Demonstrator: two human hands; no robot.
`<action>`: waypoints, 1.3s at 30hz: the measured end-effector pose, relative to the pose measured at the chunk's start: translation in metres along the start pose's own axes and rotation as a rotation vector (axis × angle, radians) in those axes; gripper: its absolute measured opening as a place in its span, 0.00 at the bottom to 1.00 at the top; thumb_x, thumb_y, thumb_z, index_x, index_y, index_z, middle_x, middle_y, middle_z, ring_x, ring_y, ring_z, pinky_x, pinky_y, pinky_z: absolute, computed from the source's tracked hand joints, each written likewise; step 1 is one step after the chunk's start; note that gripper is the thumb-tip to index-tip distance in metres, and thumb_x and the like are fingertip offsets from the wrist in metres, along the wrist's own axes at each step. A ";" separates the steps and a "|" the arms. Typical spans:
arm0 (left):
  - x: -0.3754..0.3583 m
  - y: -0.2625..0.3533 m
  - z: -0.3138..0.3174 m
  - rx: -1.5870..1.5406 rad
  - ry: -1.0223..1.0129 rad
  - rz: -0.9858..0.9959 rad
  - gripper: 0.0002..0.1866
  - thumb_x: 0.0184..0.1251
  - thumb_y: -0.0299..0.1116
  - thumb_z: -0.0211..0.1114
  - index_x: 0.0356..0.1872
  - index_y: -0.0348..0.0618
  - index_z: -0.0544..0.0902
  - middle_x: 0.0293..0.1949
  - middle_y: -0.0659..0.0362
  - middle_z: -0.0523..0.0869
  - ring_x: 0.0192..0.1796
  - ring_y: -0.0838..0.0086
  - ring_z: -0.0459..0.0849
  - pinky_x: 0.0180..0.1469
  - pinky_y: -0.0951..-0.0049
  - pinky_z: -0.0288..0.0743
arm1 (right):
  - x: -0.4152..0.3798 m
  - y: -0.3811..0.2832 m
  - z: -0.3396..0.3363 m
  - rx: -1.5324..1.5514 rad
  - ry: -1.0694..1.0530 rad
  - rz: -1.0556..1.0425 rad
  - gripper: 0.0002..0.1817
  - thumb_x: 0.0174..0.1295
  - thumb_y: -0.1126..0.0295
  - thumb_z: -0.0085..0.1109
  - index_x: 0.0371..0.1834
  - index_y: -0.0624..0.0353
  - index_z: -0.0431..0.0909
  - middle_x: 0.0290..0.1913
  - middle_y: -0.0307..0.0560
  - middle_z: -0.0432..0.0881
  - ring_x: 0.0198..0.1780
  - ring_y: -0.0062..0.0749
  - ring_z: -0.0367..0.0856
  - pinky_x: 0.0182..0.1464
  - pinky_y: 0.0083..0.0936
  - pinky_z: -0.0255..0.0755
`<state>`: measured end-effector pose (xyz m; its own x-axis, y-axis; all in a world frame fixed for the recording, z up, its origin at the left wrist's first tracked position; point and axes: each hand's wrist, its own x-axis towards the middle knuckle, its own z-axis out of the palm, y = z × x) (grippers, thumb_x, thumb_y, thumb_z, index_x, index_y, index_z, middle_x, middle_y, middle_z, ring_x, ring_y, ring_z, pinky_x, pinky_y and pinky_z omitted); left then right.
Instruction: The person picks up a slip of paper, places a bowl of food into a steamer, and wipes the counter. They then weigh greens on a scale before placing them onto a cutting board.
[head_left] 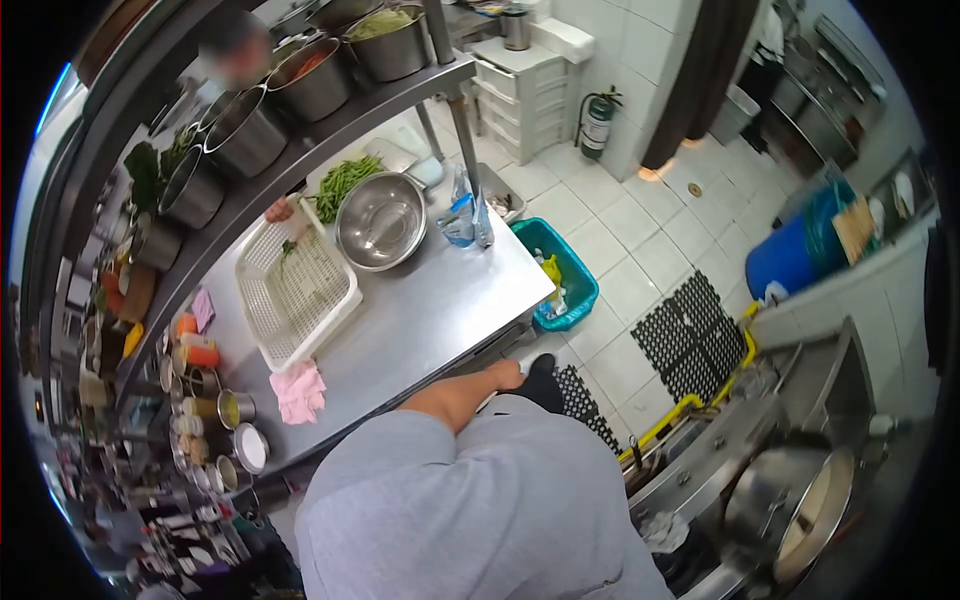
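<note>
My left hand [509,374] hangs low in front of my body, beside my dark trousers and shoe [543,364], off the edge of the steel table [440,325]. Its fingers are too small and hidden to make out. My right hand is out of view. On the table stand a white perforated crate [352,298] with a few green bits in it and a steel colander [381,221]. Green beans [345,186] lie heaped behind the colander. A pink cloth [297,391] rests at the crate's near end.
Another person's hand [278,210] is at the crate's far edge. Steel pots [245,140] line the shelf above. A teal bin [578,315] stands on the floor beside the table. Black mats [690,330] and a yellow pipe [665,425] lie to the right, near a large pot [775,495].
</note>
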<state>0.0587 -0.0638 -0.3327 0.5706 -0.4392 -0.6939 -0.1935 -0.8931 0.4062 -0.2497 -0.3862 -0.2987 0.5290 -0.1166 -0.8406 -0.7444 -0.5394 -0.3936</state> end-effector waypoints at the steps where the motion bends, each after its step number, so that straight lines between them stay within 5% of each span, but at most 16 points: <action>1: 0.016 0.011 0.000 0.004 -0.030 0.018 0.31 0.76 0.54 0.64 0.56 0.30 0.92 0.61 0.33 0.90 0.65 0.41 0.91 0.69 0.46 0.83 | 0.005 -0.002 -0.018 0.003 0.009 -0.008 0.31 0.74 0.47 0.66 0.61 0.68 0.89 0.59 0.66 0.92 0.60 0.52 0.92 0.62 0.45 0.84; 4: 0.062 0.042 -0.003 -0.023 -0.062 0.036 0.31 0.76 0.55 0.63 0.53 0.31 0.93 0.59 0.34 0.91 0.62 0.41 0.92 0.66 0.46 0.83 | 0.025 -0.006 -0.088 0.013 0.056 -0.020 0.29 0.75 0.49 0.66 0.60 0.68 0.89 0.57 0.65 0.92 0.58 0.52 0.92 0.61 0.45 0.84; 7: 0.102 0.075 -0.016 0.039 -0.070 0.076 0.30 0.76 0.54 0.61 0.38 0.32 0.95 0.36 0.40 0.95 0.45 0.46 0.96 0.56 0.47 0.87 | 0.042 -0.007 -0.170 0.046 0.136 -0.005 0.28 0.75 0.50 0.65 0.59 0.68 0.90 0.55 0.64 0.93 0.57 0.52 0.92 0.60 0.45 0.84; 8: 0.114 0.095 -0.031 0.024 -0.066 0.091 0.30 0.76 0.54 0.61 0.38 0.32 0.95 0.36 0.40 0.95 0.45 0.46 0.96 0.56 0.47 0.87 | 0.047 -0.004 -0.200 0.057 0.167 0.004 0.27 0.76 0.51 0.65 0.58 0.68 0.90 0.54 0.63 0.93 0.56 0.52 0.92 0.60 0.45 0.84; 10: 0.127 0.131 -0.066 0.048 -0.283 -0.075 0.28 0.69 0.52 0.71 0.55 0.35 0.94 0.59 0.40 0.94 0.63 0.47 0.93 0.65 0.51 0.85 | 0.055 0.003 -0.250 0.096 0.217 0.028 0.26 0.76 0.52 0.65 0.57 0.68 0.90 0.53 0.63 0.93 0.55 0.51 0.92 0.59 0.44 0.84; 13: 0.239 0.128 -0.031 0.308 -0.216 0.155 0.21 0.71 0.49 0.71 0.44 0.39 0.97 0.49 0.42 0.96 0.54 0.47 0.95 0.56 0.49 0.88 | 0.060 0.012 -0.305 0.165 0.279 0.066 0.25 0.77 0.53 0.64 0.56 0.68 0.90 0.51 0.62 0.94 0.53 0.51 0.93 0.58 0.44 0.84; 16: 0.274 0.181 -0.080 0.263 -0.229 0.149 0.19 0.62 0.40 0.77 0.50 0.41 0.96 0.56 0.45 0.96 0.61 0.50 0.95 0.63 0.52 0.86 | 0.080 0.025 -0.352 0.229 0.325 0.079 0.23 0.77 0.55 0.64 0.55 0.68 0.91 0.49 0.60 0.94 0.52 0.50 0.93 0.58 0.44 0.84; 19: 0.297 0.236 -0.133 0.205 -0.176 0.157 0.22 0.65 0.44 0.73 0.51 0.37 0.95 0.54 0.41 0.95 0.60 0.45 0.93 0.63 0.50 0.86 | 0.091 0.019 -0.356 0.334 0.331 0.079 0.22 0.78 0.56 0.63 0.53 0.67 0.91 0.47 0.59 0.94 0.50 0.50 0.93 0.57 0.43 0.84; 22: 0.337 0.271 -0.164 0.063 -0.005 0.273 0.25 0.68 0.48 0.69 0.48 0.32 0.94 0.54 0.37 0.94 0.60 0.42 0.93 0.64 0.47 0.86 | 0.189 0.064 -0.401 0.306 0.319 -0.032 0.24 0.77 0.53 0.65 0.53 0.68 0.92 0.46 0.58 0.96 0.49 0.46 0.95 0.56 0.41 0.84; 26: 0.370 0.287 -0.178 -0.196 0.134 0.206 0.27 0.70 0.49 0.65 0.47 0.29 0.94 0.53 0.33 0.93 0.58 0.40 0.93 0.64 0.45 0.85 | 0.245 0.076 -0.529 0.077 0.275 -0.028 0.24 0.76 0.53 0.66 0.52 0.68 0.92 0.47 0.59 0.96 0.50 0.46 0.95 0.55 0.40 0.85; 31: 0.424 0.237 -0.150 0.032 -0.015 -0.044 0.25 0.70 0.48 0.66 0.49 0.34 0.95 0.56 0.36 0.93 0.60 0.42 0.92 0.64 0.46 0.85 | 0.320 0.054 -0.647 -0.133 0.217 -0.045 0.25 0.74 0.52 0.67 0.52 0.69 0.92 0.48 0.60 0.96 0.51 0.45 0.95 0.54 0.39 0.85; 34: 0.411 0.258 -0.180 0.011 -0.130 -0.244 0.24 0.71 0.50 0.67 0.50 0.38 0.96 0.57 0.39 0.93 0.61 0.43 0.92 0.64 0.46 0.85 | 0.368 0.012 -0.689 -0.240 0.173 -0.090 0.25 0.74 0.52 0.68 0.52 0.69 0.93 0.49 0.60 0.96 0.51 0.44 0.95 0.54 0.38 0.86; 36: 0.404 0.285 -0.203 -0.160 0.040 -0.305 0.25 0.72 0.51 0.67 0.50 0.39 0.96 0.56 0.39 0.94 0.60 0.43 0.92 0.64 0.46 0.85 | 0.371 -0.037 -0.745 -0.263 0.050 -0.111 0.27 0.71 0.50 0.69 0.51 0.69 0.94 0.48 0.60 0.96 0.50 0.49 0.97 0.54 0.40 0.87; 39: 0.413 0.316 -0.210 -0.511 0.403 -0.373 0.26 0.72 0.55 0.67 0.49 0.40 0.96 0.54 0.38 0.94 0.59 0.42 0.92 0.63 0.45 0.85 | 0.428 -0.088 -0.824 -0.756 -0.147 -0.143 0.24 0.70 0.53 0.68 0.43 0.69 0.94 0.39 0.60 0.95 0.40 0.49 0.96 0.46 0.42 0.88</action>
<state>0.4006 -0.5073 -0.3658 0.7932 0.0410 -0.6076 0.4086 -0.7758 0.4809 0.3778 -1.0760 -0.3176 0.5000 0.0804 -0.8623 -0.1650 -0.9686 -0.1860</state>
